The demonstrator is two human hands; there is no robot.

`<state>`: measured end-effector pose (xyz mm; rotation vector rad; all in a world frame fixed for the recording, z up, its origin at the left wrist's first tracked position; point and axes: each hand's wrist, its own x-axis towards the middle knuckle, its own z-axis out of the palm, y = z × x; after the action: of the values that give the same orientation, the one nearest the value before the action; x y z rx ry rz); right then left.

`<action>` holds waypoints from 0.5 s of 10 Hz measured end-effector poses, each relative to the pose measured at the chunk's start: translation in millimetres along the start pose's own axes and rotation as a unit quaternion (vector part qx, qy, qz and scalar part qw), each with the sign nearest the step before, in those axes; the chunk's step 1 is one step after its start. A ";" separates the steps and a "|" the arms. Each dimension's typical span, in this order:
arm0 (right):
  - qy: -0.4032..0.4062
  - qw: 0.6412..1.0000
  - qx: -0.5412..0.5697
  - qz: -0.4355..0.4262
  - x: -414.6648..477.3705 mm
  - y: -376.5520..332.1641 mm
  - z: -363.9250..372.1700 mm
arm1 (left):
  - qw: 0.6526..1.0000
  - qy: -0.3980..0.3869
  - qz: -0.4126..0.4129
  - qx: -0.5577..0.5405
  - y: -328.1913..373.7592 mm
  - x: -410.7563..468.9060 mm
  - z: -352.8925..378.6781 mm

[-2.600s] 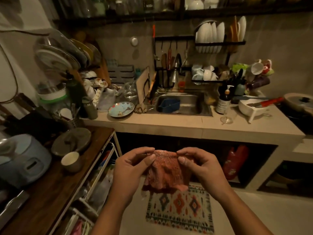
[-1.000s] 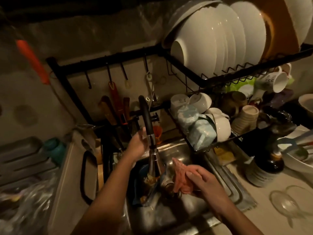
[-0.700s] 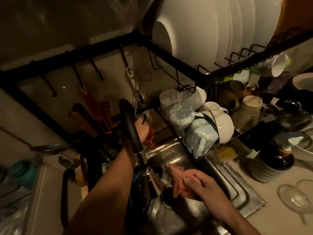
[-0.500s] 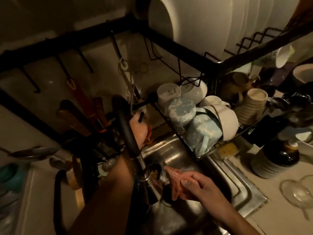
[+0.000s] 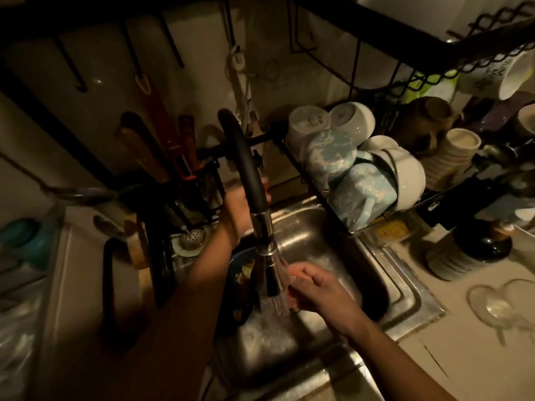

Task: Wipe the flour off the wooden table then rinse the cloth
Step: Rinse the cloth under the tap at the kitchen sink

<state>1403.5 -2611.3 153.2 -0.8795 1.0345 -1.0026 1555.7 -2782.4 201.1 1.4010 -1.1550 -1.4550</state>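
Water (image 5: 273, 306) now on, spraying from tap (image 5: 254, 195) into sink (image 5: 315, 230); dry half a second ago. Left hand (image 5: 238, 208) behind tap, fingers hidden, cannot tell. Right hand (image 5: 314, 287) fingers squeezed on cloth (image 5: 285, 298) under spray. Rinsing started; wiping looks done.
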 end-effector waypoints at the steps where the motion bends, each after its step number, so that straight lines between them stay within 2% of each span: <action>1: -0.022 0.999 0.033 0.014 -1.7 5.9 8.9 | 0.991 -0.008 -0.136 -0.018 -36.2 -72.2 -11.5; 2: -0.034 0.999 0.019 0.026 -4.5 11.1 12.8 | 0.970 0.031 -0.239 -0.024 -85.7 -111.9 -24.1; 3: -0.030 0.999 -0.017 0.038 -6.6 22.5 13.7 | 0.965 -0.008 -0.257 -0.050 -109.7 -146.1 -22.0; 4: -0.026 0.999 -0.037 0.031 -8.3 34.6 14.4 | 0.980 0.009 -0.194 -0.054 -118.4 -163.2 -16.6; 5: 0.034 0.998 -0.050 0.020 -8.1 48.3 12.0 | 0.980 0.068 -0.150 -0.115 -125.2 -169.3 -10.9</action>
<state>1424.8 -2587.7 114.1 -0.9077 1.1637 -0.9583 1585.4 -2587.2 127.4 1.5293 -0.6856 -1.6126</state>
